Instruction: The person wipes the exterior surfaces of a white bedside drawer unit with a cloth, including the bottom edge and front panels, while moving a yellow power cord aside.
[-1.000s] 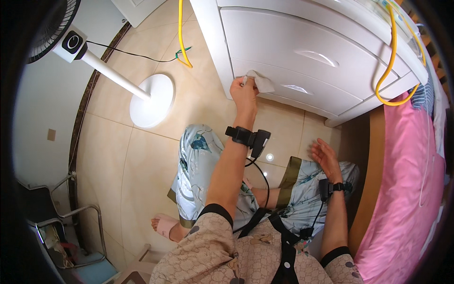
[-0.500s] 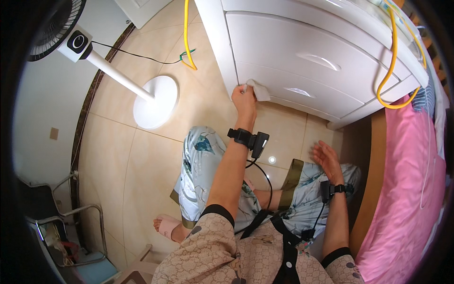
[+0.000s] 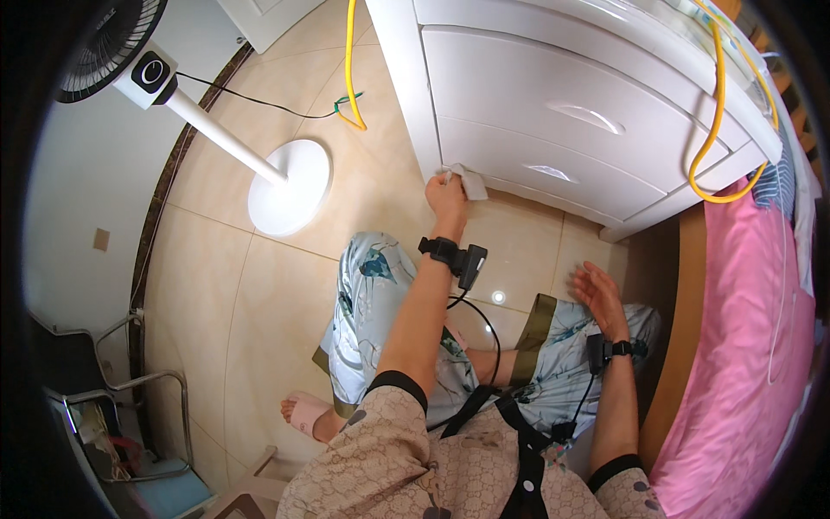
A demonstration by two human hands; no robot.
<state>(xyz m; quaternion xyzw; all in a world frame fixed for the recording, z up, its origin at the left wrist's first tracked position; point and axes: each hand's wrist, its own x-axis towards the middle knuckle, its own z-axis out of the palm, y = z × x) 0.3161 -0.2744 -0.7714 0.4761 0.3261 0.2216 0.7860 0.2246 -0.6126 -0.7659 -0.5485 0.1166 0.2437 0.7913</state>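
Note:
My left hand [image 3: 446, 199] is closed on a thin white cloth or tissue [image 3: 471, 183], whose loose end sticks out to the right of my fingers. It is at the lower left corner of a white chest of drawers [image 3: 527, 138], by the bottom edge of the lowest drawer. Whether the cloth touches the wood is hard to tell. My right hand [image 3: 598, 290] rests near my right knee, palm partly turned up, with its fingers loosely apart and nothing in it. Each wrist carries a black strapped device.
A white standing fan [image 3: 290, 186] is on the tiled floor at the left, its dark cord running behind. A yellow cable [image 3: 719, 130] loops over the chest's right end. Pink bedding [image 3: 748, 346] lies along the right. A metal-framed chair [image 3: 130, 381] stands lower left.
My left hand has moved slightly down toward me with the cloth, along the chest's left corner. My right hand stays almost where it was. The view has shifted a little.

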